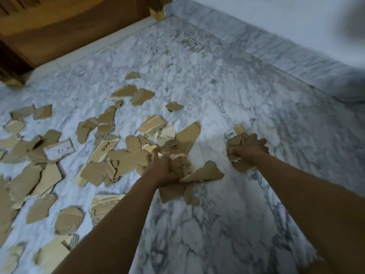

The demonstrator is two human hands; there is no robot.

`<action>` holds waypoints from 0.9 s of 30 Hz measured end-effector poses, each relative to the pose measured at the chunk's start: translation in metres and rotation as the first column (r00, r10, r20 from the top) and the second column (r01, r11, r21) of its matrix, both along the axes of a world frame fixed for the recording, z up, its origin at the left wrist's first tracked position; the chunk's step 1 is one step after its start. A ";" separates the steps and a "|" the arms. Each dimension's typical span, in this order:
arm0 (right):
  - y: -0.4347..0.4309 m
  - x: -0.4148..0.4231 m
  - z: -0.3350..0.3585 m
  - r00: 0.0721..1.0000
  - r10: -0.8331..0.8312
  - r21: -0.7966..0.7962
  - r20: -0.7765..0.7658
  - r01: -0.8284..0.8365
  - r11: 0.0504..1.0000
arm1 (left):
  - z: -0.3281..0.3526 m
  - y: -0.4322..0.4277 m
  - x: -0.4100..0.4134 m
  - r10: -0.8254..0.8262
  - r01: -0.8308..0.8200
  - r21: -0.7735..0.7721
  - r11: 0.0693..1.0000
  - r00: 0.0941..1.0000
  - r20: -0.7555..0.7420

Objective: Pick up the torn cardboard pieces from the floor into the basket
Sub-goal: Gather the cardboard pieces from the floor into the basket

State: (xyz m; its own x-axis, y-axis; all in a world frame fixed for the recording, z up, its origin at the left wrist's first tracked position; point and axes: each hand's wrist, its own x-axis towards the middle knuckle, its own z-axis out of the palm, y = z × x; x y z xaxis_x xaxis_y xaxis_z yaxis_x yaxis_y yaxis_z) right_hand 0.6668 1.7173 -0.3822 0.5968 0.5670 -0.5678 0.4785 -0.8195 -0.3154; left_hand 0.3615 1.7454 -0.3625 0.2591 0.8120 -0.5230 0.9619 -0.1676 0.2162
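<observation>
Left hand (164, 172), right hand (250, 147), fingers clenched on scraps (238, 164), heaps more litter the floor (217, 224) beside the left hand, basket unseen.

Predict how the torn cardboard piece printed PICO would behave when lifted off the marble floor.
The PICO piece probably stays stiff: its torn edge shows corrugation. Likely light, being thin board. It lies among overlapping neighbouring scraps, so lifting it may shift them.

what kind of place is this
Probably a room in a home: marble floor with matching skirting under a plain wall, wooden furniture on legs at the back, torn cardboard pieces scattered about.
</observation>
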 end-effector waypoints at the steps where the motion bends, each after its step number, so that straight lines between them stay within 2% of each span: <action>1: -0.001 0.001 -0.002 1.000 -0.018 0.010 -0.023 0.018 1.000 | -0.002 0.003 0.005 -0.001 0.001 -0.026 1.000 1.000 -0.002; 5: -0.004 0.000 -0.005 0.998 -0.056 0.059 -0.024 0.057 0.997 | -0.002 0.011 0.019 -0.047 0.046 -0.019 0.999 0.994 -0.097; 7: -0.007 -0.001 -0.003 0.998 -0.055 0.097 -0.041 0.059 0.994 | 0.000 0.011 0.023 -0.049 0.049 -0.003 0.999 0.994 -0.099; 10: -0.011 -0.002 0.002 0.999 -0.001 0.061 -0.042 0.004 0.998 | 0.002 0.011 0.022 0.004 -0.004 0.004 1.000 1.000 0.026; 12: -0.014 -0.003 0.006 0.992 0.120 0.048 -0.050 -0.117 0.992 | 0.006 0.012 0.022 0.039 -0.038 -0.006 0.999 0.990 0.134; 15: -0.013 -0.010 0.015 0.953 0.284 0.152 -0.102 -0.267 0.952 | 0.007 0.013 0.017 0.078 -0.074 -0.028 0.997 0.973 0.216; 17: -0.008 -0.022 0.026 0.882 0.457 0.204 -0.113 -0.429 0.880 | 0.003 0.012 0.010 0.146 -0.130 -0.078 0.988 0.957 0.251; 18: -0.005 -0.030 0.031 0.825 0.555 0.200 -0.108 -0.529 0.825 | 0.004 0.011 0.008 0.130 -0.114 -0.076 0.990 0.962 0.242; 21: -0.006 -0.060 0.035 0.582 0.804 0.063 -0.118 -0.804 0.591 | 0.010 0.002 0.005 0.079 -0.065 -0.062 0.996 0.961 0.265; 23: -0.016 -0.075 0.028 0.446 0.894 -0.035 -0.047 -0.895 0.445 | 0.016 -0.005 0.006 0.095 -0.080 -0.062 0.995 0.949 0.299; 25: -0.025 -0.082 0.021 0.382 0.920 -0.087 0.088 -0.917 0.389 | 0.020 -0.009 0.004 0.127 -0.113 -0.062 0.992 0.939 0.319; 27: -0.031 -0.085 0.021 0.392 0.912 -0.102 0.124 -0.909 0.404 | 0.020 -0.013 -0.003 0.194 -0.180 -0.074 0.981 0.918 0.346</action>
State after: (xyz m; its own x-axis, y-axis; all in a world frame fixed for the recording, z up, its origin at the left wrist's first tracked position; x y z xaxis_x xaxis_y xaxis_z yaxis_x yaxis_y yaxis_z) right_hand 0.5815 1.6860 -0.3609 -0.2004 0.8144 -0.5446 0.9774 0.1279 -0.1684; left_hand 0.3583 1.7327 -0.3420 0.2771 0.8438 -0.4596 0.8364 0.0236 0.5476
